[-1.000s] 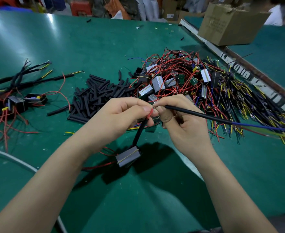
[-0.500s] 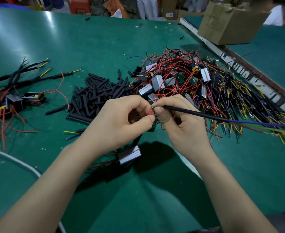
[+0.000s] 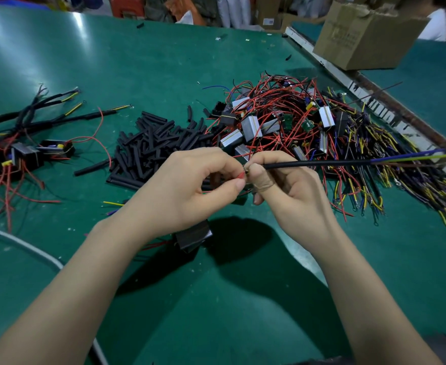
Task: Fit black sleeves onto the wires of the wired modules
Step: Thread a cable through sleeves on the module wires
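Because the red wire [image 3: 240,176] pinched in our left hand [image 3: 190,191] is limp, we judge gripping near its tip best, while our right hand [image 3: 287,191] grips the stiffer black sleeve [image 3: 316,163] pointing to 3 o'clock.

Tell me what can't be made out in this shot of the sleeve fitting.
Head view only:
- Sleeve mouth: hidden by the right hand, so how far the red wire has entered the black sleeve is unclear.
- Held module: mostly covered by the left hand.
- Cardboard box print: too blurred to read.
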A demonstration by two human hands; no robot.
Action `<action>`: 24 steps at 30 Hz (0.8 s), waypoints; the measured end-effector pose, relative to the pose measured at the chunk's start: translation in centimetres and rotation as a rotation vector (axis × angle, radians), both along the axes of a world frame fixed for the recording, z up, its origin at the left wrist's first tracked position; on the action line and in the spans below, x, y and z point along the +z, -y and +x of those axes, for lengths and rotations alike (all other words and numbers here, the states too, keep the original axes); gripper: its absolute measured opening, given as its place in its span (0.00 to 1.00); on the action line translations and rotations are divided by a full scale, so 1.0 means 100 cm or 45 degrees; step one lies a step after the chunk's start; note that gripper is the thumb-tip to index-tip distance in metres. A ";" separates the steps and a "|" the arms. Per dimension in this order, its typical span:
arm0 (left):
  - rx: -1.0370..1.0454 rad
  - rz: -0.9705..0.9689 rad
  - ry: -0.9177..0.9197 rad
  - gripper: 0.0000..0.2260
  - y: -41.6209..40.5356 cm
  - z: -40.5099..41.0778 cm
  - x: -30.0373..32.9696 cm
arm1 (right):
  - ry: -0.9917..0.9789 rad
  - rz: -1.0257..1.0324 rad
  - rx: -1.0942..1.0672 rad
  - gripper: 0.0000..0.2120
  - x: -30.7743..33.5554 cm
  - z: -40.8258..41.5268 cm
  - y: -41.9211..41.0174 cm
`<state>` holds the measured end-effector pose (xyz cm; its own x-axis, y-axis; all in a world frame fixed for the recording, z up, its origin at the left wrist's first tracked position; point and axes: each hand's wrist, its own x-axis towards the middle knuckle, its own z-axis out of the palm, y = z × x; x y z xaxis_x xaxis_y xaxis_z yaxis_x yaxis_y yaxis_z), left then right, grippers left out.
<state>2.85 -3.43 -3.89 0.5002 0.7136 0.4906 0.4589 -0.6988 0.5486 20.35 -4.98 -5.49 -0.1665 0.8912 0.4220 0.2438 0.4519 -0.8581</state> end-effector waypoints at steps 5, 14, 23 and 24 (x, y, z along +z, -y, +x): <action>-0.051 -0.576 0.311 0.03 0.001 0.004 -0.002 | -0.022 0.037 -0.014 0.03 -0.001 0.000 -0.002; -0.017 -0.484 0.298 0.03 0.003 0.005 -0.006 | 0.185 0.171 -0.029 0.03 -0.004 0.000 -0.005; 0.127 0.269 -0.103 0.07 0.000 0.000 -0.007 | 0.325 0.211 -0.037 0.05 -0.005 0.003 -0.006; 0.131 0.294 -0.113 0.07 0.000 -0.001 -0.007 | 0.317 0.206 -0.031 0.04 -0.005 0.003 -0.005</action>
